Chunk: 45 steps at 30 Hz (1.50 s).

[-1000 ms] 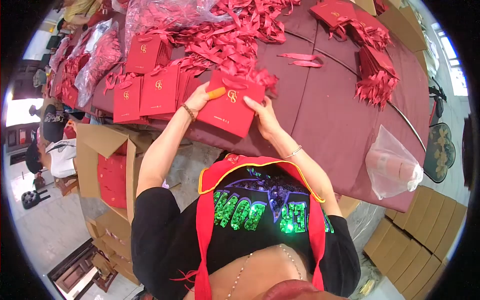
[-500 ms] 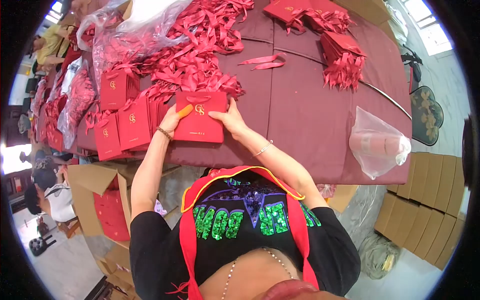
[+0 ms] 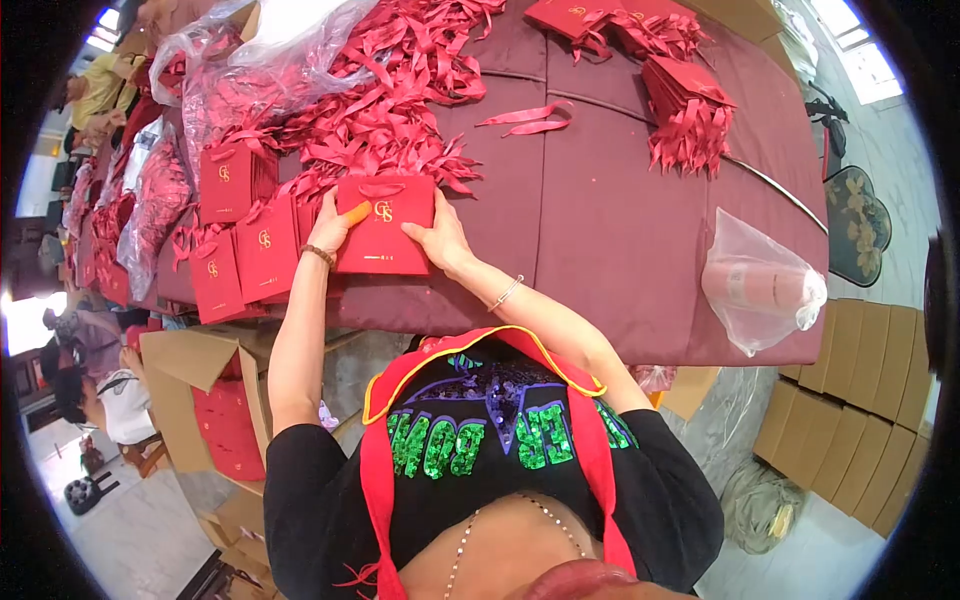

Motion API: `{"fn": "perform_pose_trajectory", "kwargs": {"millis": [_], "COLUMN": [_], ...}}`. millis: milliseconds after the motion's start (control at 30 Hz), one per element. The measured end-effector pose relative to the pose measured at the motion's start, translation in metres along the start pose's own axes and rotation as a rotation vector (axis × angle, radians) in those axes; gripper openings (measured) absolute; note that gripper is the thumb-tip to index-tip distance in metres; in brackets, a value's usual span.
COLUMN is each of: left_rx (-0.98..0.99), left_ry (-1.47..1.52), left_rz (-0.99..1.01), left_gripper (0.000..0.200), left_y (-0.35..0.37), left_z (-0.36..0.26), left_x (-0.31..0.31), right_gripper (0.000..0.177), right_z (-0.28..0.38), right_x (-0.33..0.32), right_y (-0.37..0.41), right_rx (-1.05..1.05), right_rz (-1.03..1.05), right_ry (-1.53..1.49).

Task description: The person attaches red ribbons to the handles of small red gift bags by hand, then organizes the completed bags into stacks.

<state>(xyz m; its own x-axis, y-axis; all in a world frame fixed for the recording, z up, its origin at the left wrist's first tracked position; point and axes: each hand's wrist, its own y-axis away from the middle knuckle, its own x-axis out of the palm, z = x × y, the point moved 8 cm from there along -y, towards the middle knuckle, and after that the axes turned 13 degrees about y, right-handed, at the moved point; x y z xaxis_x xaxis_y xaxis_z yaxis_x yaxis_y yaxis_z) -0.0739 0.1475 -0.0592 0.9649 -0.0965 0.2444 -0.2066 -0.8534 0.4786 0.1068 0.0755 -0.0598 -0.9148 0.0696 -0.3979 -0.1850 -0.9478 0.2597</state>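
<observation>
Maroon tablecloth (image 3: 620,270) | left grip (image 3: 331,228) + right grip (image 3: 443,238) clasping red bag (image 3: 384,245) (gold lettering) | bag slightly left of before

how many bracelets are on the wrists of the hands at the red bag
2: one beaded bracelet by the left hand, one silvery bracelet by the right hand. The undersides of the wrists don't show, so another could be hidden.
</observation>
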Motion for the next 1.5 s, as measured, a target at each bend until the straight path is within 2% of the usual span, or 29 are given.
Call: {"fn": "perform_pose_trajectory", "kwargs": {"millis": [100, 200, 333, 400, 467, 500, 533, 600, 633, 700, 733, 800, 867, 900, 933, 1000, 1033, 1067, 1100, 1167, 1233, 1267, 1300, 1333, 1367, 1400, 1433, 1500], "left_rx": [0.042, 0.026, 0.091, 0.045, 0.126, 0.172, 0.172, 0.54, 0.755, 0.993, 1.051, 0.962, 0.943, 1.023, 1.106, 1.097, 1.081, 1.067, 1.074, 1.05, 1.065, 1.088, 1.129, 1.159, 1.188, 1.212, 1.142, 1.051], "left_ry": [-0.104, -0.131, -0.193, -0.136, -0.266, -0.492, -0.495, -0.872, -0.99, -1.118, -1.134, -1.18, -1.251, -1.276, -1.297, -1.309, -1.319, -1.3, -1.266, -1.235, -1.19, -1.171, -1.184, -1.208, -1.229, -1.185, -1.132, -1.033], "left_rz": [-0.042, -0.101, -0.117, -0.119, -0.175, -0.248, -0.249, -0.303, -0.345, -0.247, -0.192, -0.054, -0.072, -0.137, -0.199, -0.153, -0.13, -0.102, -0.058, -0.029, -0.026, -0.027, -0.075, -0.104, -0.136, -0.101, -0.007, 0.233], "left_gripper": [0.075, 0.081, 0.086, 0.088, 0.089, 0.087, 0.087, 0.084, 0.071, 0.055, 0.042, 0.037, 0.036, 0.035, 0.034, 0.034, 0.034, 0.033, 0.032, 0.03, 0.031, 0.031, 0.031, 0.03, 0.029, 0.028, 0.027, 0.024], "left_y": [-0.002, 0.009, -0.003, -0.002, -0.012, -0.008, -0.005, 0.017, 0.034, 0.058, 0.063, 0.048, 0.041, 0.045, 0.049, 0.048, 0.049, 0.047, 0.045, 0.047, 0.052, 0.057, 0.067, 0.076, 0.082, 0.085, 0.077, 0.058], "left_z": [-0.005, -0.011, -0.013, -0.006, -0.004, -0.013, -0.015, -0.047, -0.061, -0.073, -0.068, -0.045, -0.028, -0.027, -0.025, -0.024, -0.027, -0.03, -0.034, -0.044, -0.055, -0.062, -0.071, -0.079, -0.087, -0.094, -0.092, -0.083], "left_x": [-0.006, 0.0, -0.008, -0.01, -0.021, -0.019, -0.014, 0.014, 0.033, 0.068, 0.08, 0.087, 0.088, 0.088, 0.088, 0.085, 0.085, 0.084, 0.082, 0.081, 0.083, 0.087, 0.094, 0.106, 0.12, 0.138, 0.158, 0.21], "right_gripper": [0.08, 0.08, 0.078, 0.08, 0.081, 0.081, 0.081, 0.083, 0.083, 0.084, 0.084, 0.087, 0.087, 0.087, 0.082, 0.07, 0.054, 0.044, 0.037, 0.029, 0.025, 0.026, 0.027, 0.028, 0.029, 0.028, 0.034, 0.044], "right_z": [0.005, -0.01, 0.0, -0.001, 0.001, 0.0, 0.001, -0.002, 0.0, 0.003, 0.002, 0.0, -0.003, -0.003, -0.009, -0.037, -0.019, -0.006, -0.03, -0.027, -0.016, -0.025, -0.025, -0.036, -0.027, -0.025, -0.05, -0.049], "right_x": [0.0, 0.011, 0.008, 0.009, 0.011, 0.011, 0.014, 0.015, 0.016, 0.015, 0.015, 0.018, 0.016, 0.014, 0.01, 0.004, -0.034, -0.068, -0.09, -0.182, -0.27, -0.31, -0.348, -0.385, -0.412, -0.434, -0.473, -0.517], "right_y": [0.0, -0.015, -0.013, -0.014, -0.01, -0.008, -0.007, -0.005, -0.004, -0.003, -0.004, -0.006, -0.009, -0.011, -0.01, -0.025, -0.009, -0.006, -0.018, -0.031, -0.036, -0.046, -0.047, -0.059, -0.054, -0.055, -0.078, -0.076], "right_rx": [-0.035, -0.022, -0.044, -0.075, -0.036, 0.006, 0.007, 0.087, 0.087, 0.1, 0.102, 0.074, 0.072, 0.066, 0.051, -0.015, 0.039, -0.026, 0.08, -0.131, -0.234, -0.277, -0.226, -0.364, -0.283, -0.255, -0.239, -0.044], "right_rz": [-0.037, -0.008, 0.047, 0.022, 0.003, -0.02, -0.018, -0.041, -0.041, -0.059, -0.064, -0.023, 0.003, 0.03, -0.007, 0.09, 0.059, 0.036, 0.039, -0.305, -0.509, -0.557, -0.642, -0.732, -0.794, -0.779, -0.824, -1.028], "right_ry": [0.041, 0.085, 0.058, 0.147, 0.144, 0.142, 0.14, 0.11, 0.108, 0.11, 0.108, 0.144, 0.139, 0.132, 0.091, -0.087, -0.159, -0.169, -0.277, -0.126, -0.028, 0.013, 0.173, 0.197, 0.254, 0.096, 0.143, 0.359]}}
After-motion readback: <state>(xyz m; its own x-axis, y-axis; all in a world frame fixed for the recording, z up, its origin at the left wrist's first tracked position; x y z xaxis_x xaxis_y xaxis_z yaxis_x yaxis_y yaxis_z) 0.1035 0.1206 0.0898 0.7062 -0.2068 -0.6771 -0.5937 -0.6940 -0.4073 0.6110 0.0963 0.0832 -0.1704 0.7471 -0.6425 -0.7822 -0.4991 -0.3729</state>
